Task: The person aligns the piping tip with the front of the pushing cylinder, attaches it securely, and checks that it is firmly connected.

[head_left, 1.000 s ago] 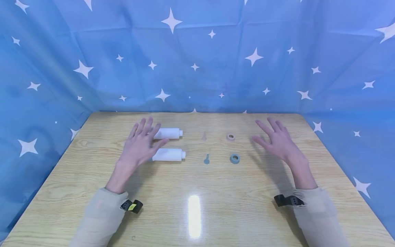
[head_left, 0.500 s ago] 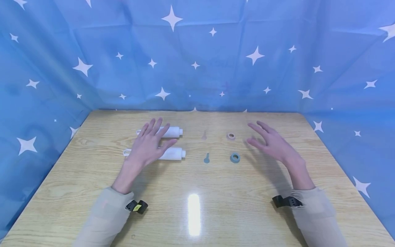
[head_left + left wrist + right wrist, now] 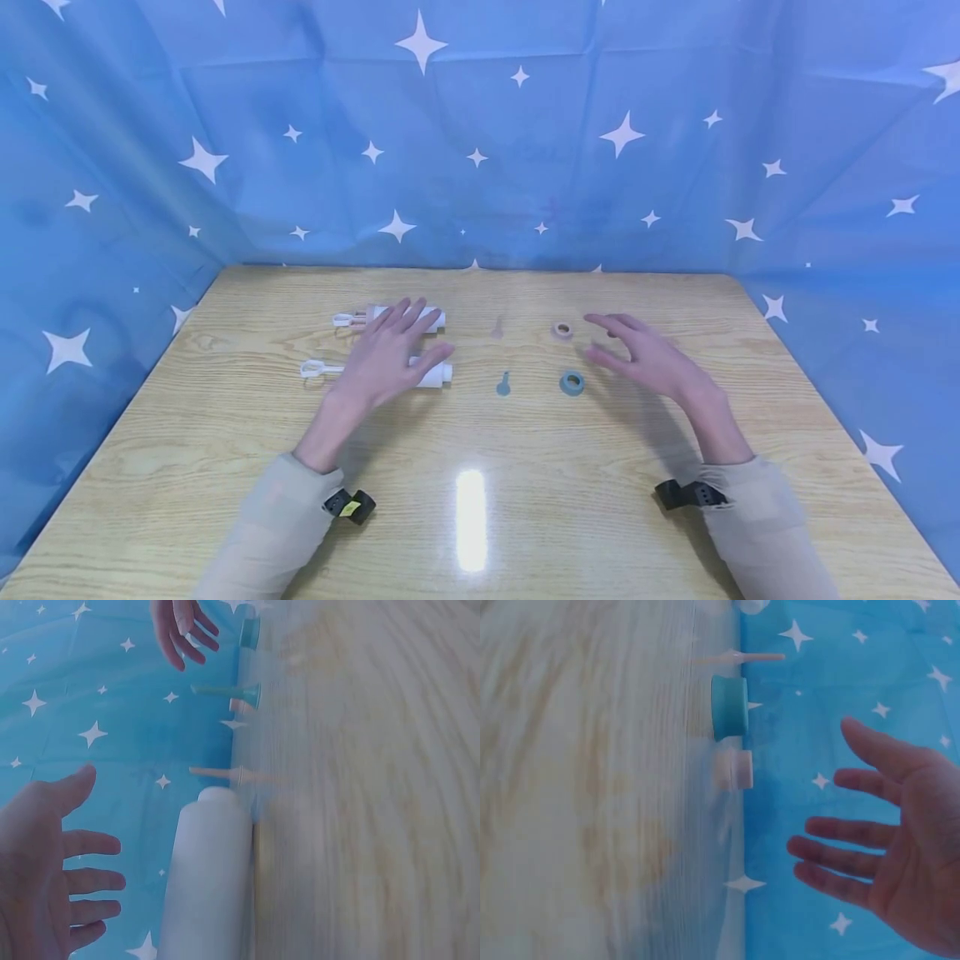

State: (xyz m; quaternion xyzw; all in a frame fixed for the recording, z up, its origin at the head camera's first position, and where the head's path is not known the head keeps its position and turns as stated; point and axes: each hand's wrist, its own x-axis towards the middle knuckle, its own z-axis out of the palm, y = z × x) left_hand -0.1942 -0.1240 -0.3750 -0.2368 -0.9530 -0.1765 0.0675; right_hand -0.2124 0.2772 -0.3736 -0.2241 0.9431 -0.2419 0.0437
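Observation:
My left hand (image 3: 382, 361), fingers spread, hovers over two white bottles lying on their sides, the near bottle (image 3: 432, 373) and the far bottle (image 3: 429, 319). It covers part of both and holds nothing. At their left ends stick out white loop-ended pieces, a near loop piece (image 3: 313, 368) and a far loop piece (image 3: 342, 320). My right hand (image 3: 654, 360) is held above the table with nothing in it. Nearest to it are a teal ring-shaped piece (image 3: 572, 383) and a smaller pale ring-shaped piece (image 3: 562, 331).
Between bottles and rings stand a teal funnel-like piece (image 3: 503, 384) with a thin stem and a similar pale piece (image 3: 497, 328). All are on a wooden table (image 3: 570, 517). A blue star-patterned cloth (image 3: 525, 192) hangs behind it.
My left hand has moved right across the bottles, uncovering the loop pieces. My right hand has moved left towards the rings. The things on the table have stayed where they were.

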